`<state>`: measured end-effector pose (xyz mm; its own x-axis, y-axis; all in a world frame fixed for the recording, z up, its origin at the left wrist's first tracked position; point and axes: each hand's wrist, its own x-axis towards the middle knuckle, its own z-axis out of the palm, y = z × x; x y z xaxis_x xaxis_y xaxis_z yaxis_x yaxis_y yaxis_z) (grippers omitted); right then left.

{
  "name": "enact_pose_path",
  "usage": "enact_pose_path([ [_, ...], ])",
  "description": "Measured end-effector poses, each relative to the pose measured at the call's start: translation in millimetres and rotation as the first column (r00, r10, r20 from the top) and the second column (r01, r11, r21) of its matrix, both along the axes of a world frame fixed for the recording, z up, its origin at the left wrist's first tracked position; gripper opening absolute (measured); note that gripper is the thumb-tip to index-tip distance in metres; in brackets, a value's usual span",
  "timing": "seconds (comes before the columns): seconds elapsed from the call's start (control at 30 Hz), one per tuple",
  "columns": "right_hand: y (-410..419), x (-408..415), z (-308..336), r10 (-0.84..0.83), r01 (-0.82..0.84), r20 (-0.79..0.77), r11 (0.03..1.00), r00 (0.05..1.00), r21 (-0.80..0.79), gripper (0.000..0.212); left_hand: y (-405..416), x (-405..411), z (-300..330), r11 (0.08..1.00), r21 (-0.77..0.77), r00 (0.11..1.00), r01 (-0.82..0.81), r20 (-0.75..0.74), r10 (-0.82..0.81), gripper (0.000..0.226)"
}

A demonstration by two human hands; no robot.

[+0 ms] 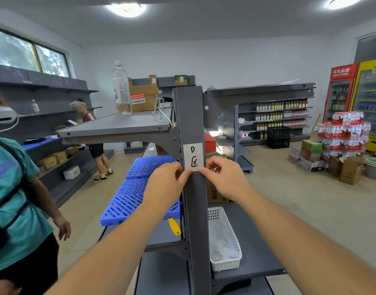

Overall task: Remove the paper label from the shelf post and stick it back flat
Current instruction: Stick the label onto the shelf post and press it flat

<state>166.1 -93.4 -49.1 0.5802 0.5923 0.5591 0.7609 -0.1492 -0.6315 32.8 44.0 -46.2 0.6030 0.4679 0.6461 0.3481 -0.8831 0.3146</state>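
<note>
Both hands pinch the bottom edge of the paper label, the left hand closed on its lower left corner and the right hand closed on its lower right corner, fingertips narrowed onto the paper. That label is a white strip with a handwritten D and a boxed mark below it, sitting upright on the front face of the grey shelf post, just under where the upper shelf brackets in. Its top and middle look flat against the metal; whether the bottom edge is lifted off the post or pressed down onto it I cannot tell from where I stand, since the fingers cover it.

So the job could be at either end: starting to peel from the lower corners, or smoothing the last edge after re-sticking. The label looks straight and unwrinkled, which leans me slightly toward the finishing press, but that is only a guess. If it is the peel, everything is left; if not, only a final rub along the bottom remains.

Nearby, a white plastic basket rests on the lower shelf to the right of the post, and blue plastic grids lie to the left
</note>
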Motion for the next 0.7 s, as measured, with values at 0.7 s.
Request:
enact_pose_path([
  [0.7,10,-10,49,-0.03,0.039,-0.066,0.99,0.997,0.137,0.025,-7,2,54,0.993,-0.116,0.997,-0.013,0.072,0.022,0.055],
])
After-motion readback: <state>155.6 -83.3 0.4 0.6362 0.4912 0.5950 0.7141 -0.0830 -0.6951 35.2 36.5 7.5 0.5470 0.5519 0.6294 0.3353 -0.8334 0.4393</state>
